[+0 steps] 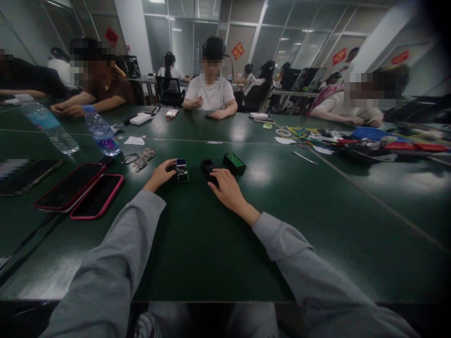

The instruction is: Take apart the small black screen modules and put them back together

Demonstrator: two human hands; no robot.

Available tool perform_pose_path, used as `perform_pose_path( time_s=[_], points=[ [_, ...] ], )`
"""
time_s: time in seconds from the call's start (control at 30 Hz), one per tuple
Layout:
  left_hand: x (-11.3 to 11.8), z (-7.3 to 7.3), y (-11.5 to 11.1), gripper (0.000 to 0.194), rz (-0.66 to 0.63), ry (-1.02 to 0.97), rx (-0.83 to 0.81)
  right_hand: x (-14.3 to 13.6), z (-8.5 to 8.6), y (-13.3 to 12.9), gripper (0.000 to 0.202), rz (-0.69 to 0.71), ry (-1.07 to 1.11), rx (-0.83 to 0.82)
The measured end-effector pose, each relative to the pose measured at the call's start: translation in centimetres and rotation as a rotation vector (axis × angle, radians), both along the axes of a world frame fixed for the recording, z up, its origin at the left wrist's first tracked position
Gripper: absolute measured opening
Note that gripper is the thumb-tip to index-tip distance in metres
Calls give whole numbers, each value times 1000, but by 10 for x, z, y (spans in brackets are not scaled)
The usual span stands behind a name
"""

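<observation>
My left hand [162,174] has its fingers and thumb at the left side of a small circuit module [182,174], which has a dark bluish screen at its top. Just to the right lies a narrow black plastic case [207,165] with a recess at its far end. My right hand [228,188] rests over the near part of this case, fingers stretched out and thumb apart, hiding some of it. Beside those fingertips sits a black box [239,171] with a green circuit board [235,160] showing on top.
Left are phones in red and pink cases [97,197], glasses [143,159] and two water bottles [102,131]. A tweezer-like metal tool [305,157] and a heap of cables [338,138] lie right. People sit across the green table [211,253], one in a white shirt [210,94] opposite.
</observation>
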State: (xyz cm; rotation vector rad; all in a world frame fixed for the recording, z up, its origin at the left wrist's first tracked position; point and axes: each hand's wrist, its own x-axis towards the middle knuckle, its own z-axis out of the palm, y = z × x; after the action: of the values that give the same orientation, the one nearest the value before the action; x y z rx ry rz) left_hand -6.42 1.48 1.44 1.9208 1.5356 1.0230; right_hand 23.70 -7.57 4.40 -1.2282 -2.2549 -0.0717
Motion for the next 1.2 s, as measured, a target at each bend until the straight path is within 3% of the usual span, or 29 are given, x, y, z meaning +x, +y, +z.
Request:
perform_pose_path(
  time_s=[0.2,0.57,0.73,0.9,1.0,1.1,1.2],
  points=[
    [-1,7,-6,55,-136,-199,-98,1,-2,0,48,-41,129,-39],
    [1,8,-6,55,-158,-230,-100,11,-15,21,45,-67,534,-265],
    [-1,6,-4,53,-153,-221,-83,14,-27,29,49,-232,537,-231],
    [-3,3,-2,52,-164,-217,-89,12,-25,23,62,-134,482,-172],
    [-4,2,-1,51,-174,-222,-88,10,-17,17,55,-68,419,-153],
    [-5,1,1,46,-132,-133,-60,9,-12,15,46,-84,478,-206],
    [-4,-3,0,44,-27,106,63,11,-13,18,46,-140,577,-239]
  ],
)
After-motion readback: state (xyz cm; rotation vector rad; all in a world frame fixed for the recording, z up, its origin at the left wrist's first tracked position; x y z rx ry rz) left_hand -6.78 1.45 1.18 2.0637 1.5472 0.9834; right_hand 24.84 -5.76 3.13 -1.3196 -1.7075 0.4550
